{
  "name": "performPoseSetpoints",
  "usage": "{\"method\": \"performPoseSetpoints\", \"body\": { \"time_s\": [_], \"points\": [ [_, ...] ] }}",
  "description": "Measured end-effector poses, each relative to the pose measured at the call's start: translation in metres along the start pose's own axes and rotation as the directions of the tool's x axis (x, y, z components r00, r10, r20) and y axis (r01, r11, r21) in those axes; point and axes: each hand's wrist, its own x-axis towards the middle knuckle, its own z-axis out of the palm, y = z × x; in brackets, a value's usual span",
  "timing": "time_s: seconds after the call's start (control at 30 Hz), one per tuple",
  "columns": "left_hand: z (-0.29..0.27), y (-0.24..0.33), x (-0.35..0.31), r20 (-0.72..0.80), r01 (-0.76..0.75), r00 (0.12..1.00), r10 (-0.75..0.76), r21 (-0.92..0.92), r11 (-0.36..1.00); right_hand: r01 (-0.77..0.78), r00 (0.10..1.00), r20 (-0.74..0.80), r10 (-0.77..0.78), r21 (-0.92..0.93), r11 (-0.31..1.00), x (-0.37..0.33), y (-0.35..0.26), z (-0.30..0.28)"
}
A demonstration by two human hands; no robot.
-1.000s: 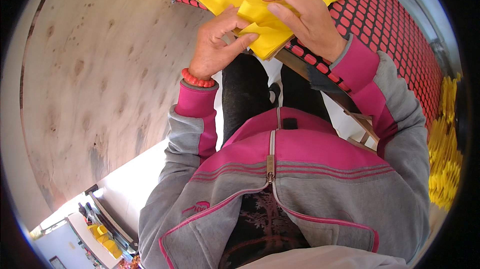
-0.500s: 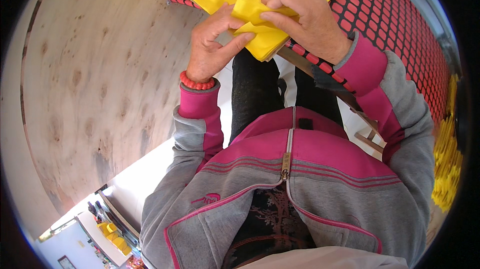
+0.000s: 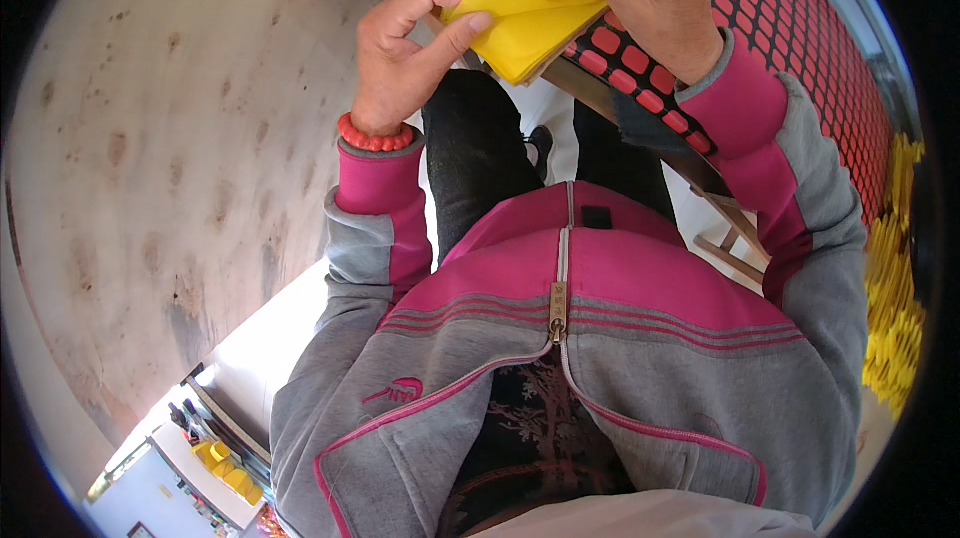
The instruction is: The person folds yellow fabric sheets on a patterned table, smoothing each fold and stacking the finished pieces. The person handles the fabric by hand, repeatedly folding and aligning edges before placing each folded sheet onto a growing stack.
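Observation:
A stack of thin yellow cloth [image 3: 535,43] lies at the top of the view, its near corner reaching past the edge of a padded board with a red-and-black patterned cover [image 3: 765,23]. My left hand [image 3: 395,63], with a red bead bracelet at the wrist, pinches the folded, raised layers at the stack's left corner between thumb and fingers. Above the right part of the cloth is my right hand [image 3: 660,13], fingers apart and holding nothing. Its fingertips are partly cut off by the upper edge of the picture.
A broad plywood surface [image 3: 190,138] fills the left. Hanging along the far right rim are bundled yellow pieces [image 3: 893,308]. Wooden legs [image 3: 730,248] stand below the padded board. At the lower left, a white shelf [image 3: 205,478] carries small yellow items.
My right hand has let go of the folded cloth and moved up and right, its fingers spreading. My left hand keeps its pinch. The whole view has shifted slightly.

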Motion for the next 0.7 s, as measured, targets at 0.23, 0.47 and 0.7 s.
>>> {"method": "performPoseSetpoints", "body": {
  "time_s": [0.23,0.47,0.7],
  "points": [
    [0.005,0.004,-0.001,-0.032,-0.057,0.998,0.059,0.058,0.997,-0.094,0.991,0.106,0.078,0.151,0.984,-0.003,-0.004,0.004],
    [0.005,0.008,-0.005,-0.056,-0.005,0.998,0.013,0.138,0.99,-0.279,0.947,0.246,0.206,0.311,0.909,-0.004,-0.01,0.005],
    [0.003,0.005,-0.004,-0.036,-0.046,0.998,0.051,0.129,0.991,-0.268,0.953,0.213,0.214,0.269,0.925,-0.002,-0.021,0.005]
  ]
}}
